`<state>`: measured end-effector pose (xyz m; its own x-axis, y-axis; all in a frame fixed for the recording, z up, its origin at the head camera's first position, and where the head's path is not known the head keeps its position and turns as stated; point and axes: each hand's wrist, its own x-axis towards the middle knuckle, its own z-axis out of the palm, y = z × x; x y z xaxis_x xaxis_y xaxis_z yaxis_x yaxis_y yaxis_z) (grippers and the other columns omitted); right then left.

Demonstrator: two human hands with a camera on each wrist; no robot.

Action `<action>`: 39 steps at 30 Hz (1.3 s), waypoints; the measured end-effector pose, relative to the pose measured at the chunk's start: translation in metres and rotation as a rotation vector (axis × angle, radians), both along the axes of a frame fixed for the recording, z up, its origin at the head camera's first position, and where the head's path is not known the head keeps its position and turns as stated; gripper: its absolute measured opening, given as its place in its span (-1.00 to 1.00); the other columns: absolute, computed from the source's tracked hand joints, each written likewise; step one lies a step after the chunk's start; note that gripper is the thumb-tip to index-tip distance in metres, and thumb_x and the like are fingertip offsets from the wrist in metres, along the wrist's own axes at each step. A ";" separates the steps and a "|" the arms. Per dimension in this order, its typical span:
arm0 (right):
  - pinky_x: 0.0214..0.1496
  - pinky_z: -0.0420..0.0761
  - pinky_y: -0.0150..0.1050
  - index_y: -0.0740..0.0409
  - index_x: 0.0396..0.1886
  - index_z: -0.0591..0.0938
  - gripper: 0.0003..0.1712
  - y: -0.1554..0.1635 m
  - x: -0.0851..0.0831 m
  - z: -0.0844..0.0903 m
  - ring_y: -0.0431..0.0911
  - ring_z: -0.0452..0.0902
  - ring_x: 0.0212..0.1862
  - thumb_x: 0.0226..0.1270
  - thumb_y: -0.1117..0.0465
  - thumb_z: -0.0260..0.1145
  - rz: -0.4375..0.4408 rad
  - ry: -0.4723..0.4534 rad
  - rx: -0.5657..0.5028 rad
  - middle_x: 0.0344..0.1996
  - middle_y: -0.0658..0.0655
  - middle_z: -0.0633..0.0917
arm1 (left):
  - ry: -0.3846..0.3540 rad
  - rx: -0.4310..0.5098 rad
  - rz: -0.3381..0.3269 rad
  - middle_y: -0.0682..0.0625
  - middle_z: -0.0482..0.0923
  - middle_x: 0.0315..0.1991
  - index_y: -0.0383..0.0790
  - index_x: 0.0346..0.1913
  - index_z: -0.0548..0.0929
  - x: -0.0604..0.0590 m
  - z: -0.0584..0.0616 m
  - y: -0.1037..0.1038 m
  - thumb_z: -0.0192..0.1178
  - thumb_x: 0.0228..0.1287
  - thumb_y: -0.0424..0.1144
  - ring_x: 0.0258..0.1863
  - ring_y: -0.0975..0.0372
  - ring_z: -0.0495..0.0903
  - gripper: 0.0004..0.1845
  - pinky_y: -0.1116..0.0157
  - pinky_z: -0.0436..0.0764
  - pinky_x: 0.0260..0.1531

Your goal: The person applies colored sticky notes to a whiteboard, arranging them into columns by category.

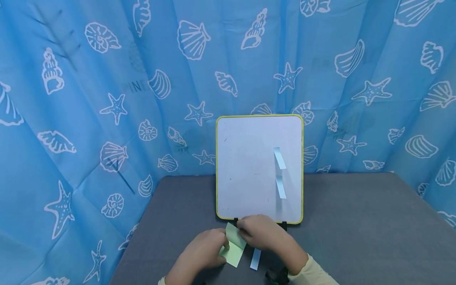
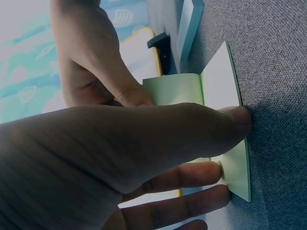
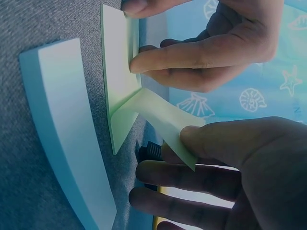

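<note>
Green sticky-note pad (image 1: pixel 233 249) lies on the grey fabric tabletop (image 1: pixel 356 221) at 6 o'clock of the whiteboard (image 1: pixel 249 170). Left hand (image 1: pixel 199 253) presses it flat; right hand (image 1: pixel 261 233) pinches the top sheet (image 3: pixel 158 117), peeling. A sharp tug could tear or curl it. Seashell-print blue curtain (image 1: pixel 107 79) behind.

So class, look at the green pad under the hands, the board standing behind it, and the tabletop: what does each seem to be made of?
Green pad: thin matte paper, probably sticky notes; its top sheet bends as the right hand lifts it.
Board: smooth, faintly glossy white panel with a yellow-green rim, probably plastic.
Tabletop: grey woven fabric or felt; a grainy weave shows in the wrist views.
</note>
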<state>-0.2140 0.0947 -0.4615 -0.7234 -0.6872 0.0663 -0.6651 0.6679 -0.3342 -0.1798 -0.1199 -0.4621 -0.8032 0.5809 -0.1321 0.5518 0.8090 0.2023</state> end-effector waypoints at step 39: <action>-0.44 0.37 -0.33 -0.01 -0.37 0.71 -0.82 0.009 -0.003 0.009 -0.28 0.31 -0.53 0.52 0.20 0.36 -0.044 -0.050 -0.012 -0.57 -0.19 0.49 | -0.042 0.008 0.080 0.21 0.61 -0.29 -0.05 -0.21 0.87 0.001 0.001 0.002 0.66 0.03 -0.14 -0.41 0.41 0.41 -0.75 0.33 0.58 -0.30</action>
